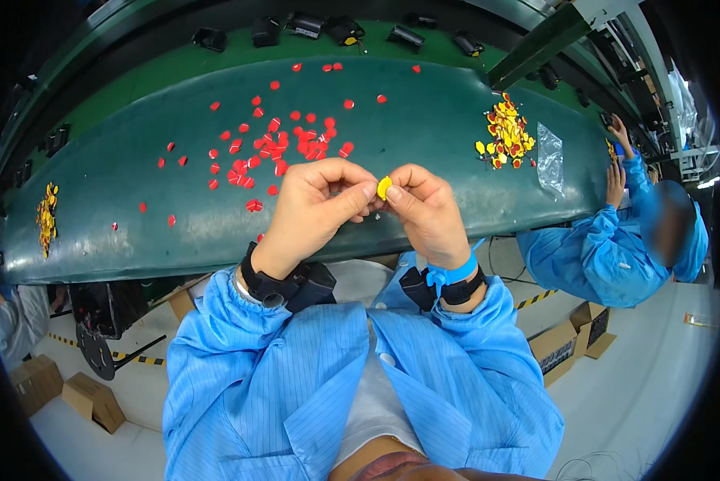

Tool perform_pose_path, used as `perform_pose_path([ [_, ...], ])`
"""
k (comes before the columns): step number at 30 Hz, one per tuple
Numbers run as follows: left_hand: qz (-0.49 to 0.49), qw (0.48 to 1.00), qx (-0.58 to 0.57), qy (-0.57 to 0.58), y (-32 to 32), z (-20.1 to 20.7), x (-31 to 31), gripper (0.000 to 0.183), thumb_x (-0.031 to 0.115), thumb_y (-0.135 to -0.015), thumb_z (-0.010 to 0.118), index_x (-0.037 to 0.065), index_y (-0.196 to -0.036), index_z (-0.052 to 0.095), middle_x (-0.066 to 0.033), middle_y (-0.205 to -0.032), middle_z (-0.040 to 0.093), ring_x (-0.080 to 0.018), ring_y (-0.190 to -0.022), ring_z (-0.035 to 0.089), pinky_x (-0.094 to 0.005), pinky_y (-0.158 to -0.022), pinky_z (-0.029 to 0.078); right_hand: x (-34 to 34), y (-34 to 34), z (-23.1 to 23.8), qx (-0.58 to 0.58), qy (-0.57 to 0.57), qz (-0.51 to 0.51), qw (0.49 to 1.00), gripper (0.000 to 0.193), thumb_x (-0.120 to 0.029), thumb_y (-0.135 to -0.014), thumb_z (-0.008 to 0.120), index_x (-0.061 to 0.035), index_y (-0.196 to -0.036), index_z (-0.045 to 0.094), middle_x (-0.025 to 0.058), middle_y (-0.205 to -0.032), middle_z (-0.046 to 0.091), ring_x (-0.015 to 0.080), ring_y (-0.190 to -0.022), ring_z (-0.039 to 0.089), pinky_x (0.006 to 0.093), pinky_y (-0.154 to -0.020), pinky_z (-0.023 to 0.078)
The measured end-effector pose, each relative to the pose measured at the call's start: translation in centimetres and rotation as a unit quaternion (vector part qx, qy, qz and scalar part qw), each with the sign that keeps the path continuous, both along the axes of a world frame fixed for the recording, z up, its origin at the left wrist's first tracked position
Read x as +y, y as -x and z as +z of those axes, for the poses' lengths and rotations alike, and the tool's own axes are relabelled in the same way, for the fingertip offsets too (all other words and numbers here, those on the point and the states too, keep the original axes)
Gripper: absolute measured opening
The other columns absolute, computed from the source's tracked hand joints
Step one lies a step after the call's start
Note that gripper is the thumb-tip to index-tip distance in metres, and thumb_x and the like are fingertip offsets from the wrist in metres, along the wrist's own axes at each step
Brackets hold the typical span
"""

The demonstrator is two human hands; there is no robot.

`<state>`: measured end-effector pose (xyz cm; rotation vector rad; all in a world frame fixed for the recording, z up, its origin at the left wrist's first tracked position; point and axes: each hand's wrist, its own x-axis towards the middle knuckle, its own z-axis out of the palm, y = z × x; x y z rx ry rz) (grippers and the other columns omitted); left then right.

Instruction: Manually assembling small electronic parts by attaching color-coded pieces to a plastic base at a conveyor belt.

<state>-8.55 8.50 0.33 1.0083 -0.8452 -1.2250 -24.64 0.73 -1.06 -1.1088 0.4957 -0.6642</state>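
Observation:
Over the near edge of the green table (352, 232), both my hands meet in front of me. Between the thumb and index finger of my right hand (430, 210) is a small round yellow piece (385, 188). My left hand (316, 207) is closed in a pinch just left of it, thumb against fingers; whatever lies between those fingertips is hidden. Scattered beyond my hands are many small red discs (276, 144), some with white marks. To the right is a heap of yellow and dark red pieces (507, 135).
A clear plastic bag (550, 160) lies beside the heap. Another yellow pile (46, 218) sits at the far left. Black devices (304, 25) line the green strip behind the table. A co-worker in blue (608, 248) works at the right. Cardboard boxes (94, 401) stand on the floor.

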Motion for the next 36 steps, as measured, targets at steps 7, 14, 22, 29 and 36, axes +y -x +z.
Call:
perform_pose_path([
  [7, 0.085, 0.968, -0.229, 0.061, -0.5, -1.5, -2.1, 0.004, 0.0, -0.081, 0.062, -0.001, -0.085, 0.062, -0.0018, -0.078, 0.06, -0.0073, -0.063, 0.054, -0.0216, -0.055, 0.043, -0.4, 0.6, -0.1, -0.115, -0.176, 0.091, 0.973, 0.012, -0.015, -0.092, 0.056, -0.0034, -0.09, 0.055, 0.0043, -0.073, 0.055, 0.0136, -0.062, 0.051, 0.0301, -0.066, 0.043],
  [14, -0.051, 0.528, -0.817, 0.226, -2.2, -5.3, -5.7, 0.007, 0.014, -0.068, 0.057, 0.008, -0.069, 0.059, -0.0049, -0.074, 0.052, -0.0197, -0.074, 0.055, -0.0309, -0.054, 0.046, -1.6, 4.3, -0.3, -0.098, -0.138, 0.039, 0.985, 0.014, -0.018, -0.092, 0.058, -0.0071, -0.084, 0.052, 0.0032, -0.068, 0.052, 0.0138, -0.06, 0.048, 0.0312, -0.063, 0.038],
  [22, -0.197, 0.46, -0.838, 0.219, -0.8, -3.7, 0.0, 0.012, 0.019, -0.065, 0.061, 0.008, -0.069, 0.064, -0.0053, -0.072, 0.055, -0.0206, -0.07, 0.052, -0.0296, -0.052, 0.041, -3.7, 8.1, -2.1, -0.097, -0.154, -0.036, 0.983, 0.01, -0.014, -0.092, 0.055, -0.0057, -0.087, 0.053, 0.0035, -0.07, 0.05, 0.0148, -0.065, 0.048, 0.0319, -0.064, 0.04],
  [29, 0.092, 0.708, -0.697, 0.064, -12.4, 0.7, -8.3, 0.037, -0.006, -0.066, 0.053, 0.009, -0.097, 0.067, -0.0126, -0.089, 0.059, -0.0318, -0.088, 0.057, -0.0368, -0.071, 0.049, -6.2, 8.9, -2.3, -0.065, -0.107, -0.092, 0.988, 0.01, -0.014, -0.092, 0.056, -0.0053, -0.089, 0.052, 0.0023, -0.071, 0.048, 0.0149, -0.069, 0.047, 0.0326, -0.069, 0.041],
  [36, 0.364, 0.826, -0.304, -0.305, -27.3, -3.0, -19.4, 0.033, 0.03, -0.082, 0.067, -0.002, -0.074, 0.065, -0.0067, -0.064, 0.061, -0.0137, -0.049, 0.053, -0.0292, -0.044, 0.042, -8.0, 8.7, -2.9, -0.062, -0.128, -0.111, 0.984, 0.011, -0.015, -0.091, 0.057, -0.0051, -0.087, 0.053, 0.0021, -0.069, 0.049, 0.0144, -0.066, 0.045, 0.0323, -0.066, 0.04],
])
